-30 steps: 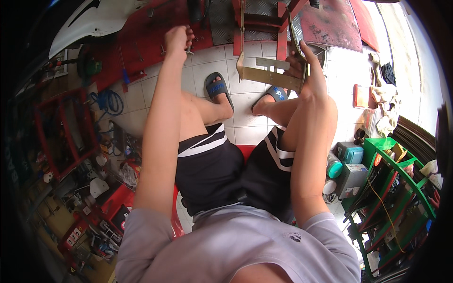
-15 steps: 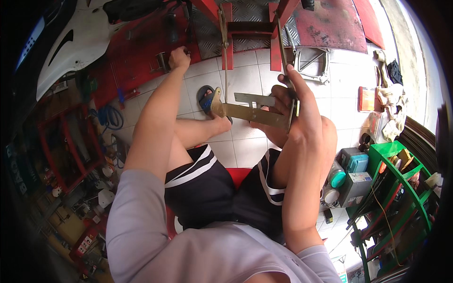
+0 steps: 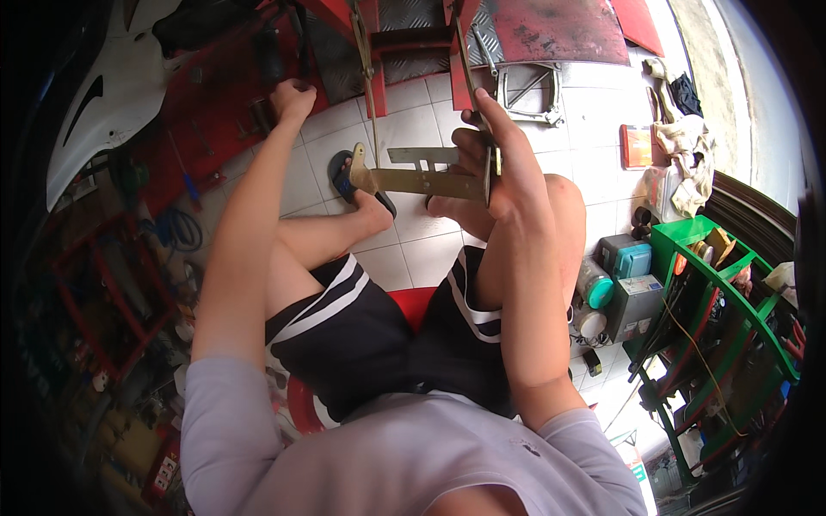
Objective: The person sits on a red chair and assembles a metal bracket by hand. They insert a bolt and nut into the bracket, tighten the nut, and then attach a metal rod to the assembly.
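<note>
Bordering a red platform (image 3: 559, 30), white tiles (image 3: 411, 260) underlie the bracket (image 3: 428, 183).

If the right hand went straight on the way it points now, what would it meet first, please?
Holding the metal bracket, the right hand would probably meet the red stand leg just beyond its fingertips first, though depth is unclear here.
</note>
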`<state>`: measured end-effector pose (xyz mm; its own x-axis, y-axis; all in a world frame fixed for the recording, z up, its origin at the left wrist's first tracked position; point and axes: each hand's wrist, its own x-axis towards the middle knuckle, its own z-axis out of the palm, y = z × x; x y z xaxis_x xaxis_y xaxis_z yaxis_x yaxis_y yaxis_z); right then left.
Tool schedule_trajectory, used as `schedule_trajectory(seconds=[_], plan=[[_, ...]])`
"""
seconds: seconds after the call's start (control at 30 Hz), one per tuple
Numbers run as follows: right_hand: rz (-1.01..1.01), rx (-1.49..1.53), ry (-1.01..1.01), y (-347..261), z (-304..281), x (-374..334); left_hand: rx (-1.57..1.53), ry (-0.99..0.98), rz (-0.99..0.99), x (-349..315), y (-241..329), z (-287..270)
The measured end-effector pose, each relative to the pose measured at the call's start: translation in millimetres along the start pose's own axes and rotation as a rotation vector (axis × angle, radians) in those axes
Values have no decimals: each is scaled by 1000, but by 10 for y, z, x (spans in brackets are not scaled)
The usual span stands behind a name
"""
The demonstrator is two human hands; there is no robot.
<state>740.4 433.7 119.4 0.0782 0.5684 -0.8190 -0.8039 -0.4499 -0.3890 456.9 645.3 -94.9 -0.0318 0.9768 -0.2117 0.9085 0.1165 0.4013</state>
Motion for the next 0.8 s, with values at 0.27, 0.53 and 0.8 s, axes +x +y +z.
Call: schedule_trajectory(seconds=[0.27, 0.53, 0.8], plan=[[-121, 9, -142, 21, -51, 155, -798, -130, 340, -1152, 1255, -1153], [-151, -88, -78, 80, -127, 181, -670, -170, 878, -2070, 1668, -1269], [-182, -229, -201, 50, -346, 315, -771, -50, 853, -2058, 1740, -1246]])
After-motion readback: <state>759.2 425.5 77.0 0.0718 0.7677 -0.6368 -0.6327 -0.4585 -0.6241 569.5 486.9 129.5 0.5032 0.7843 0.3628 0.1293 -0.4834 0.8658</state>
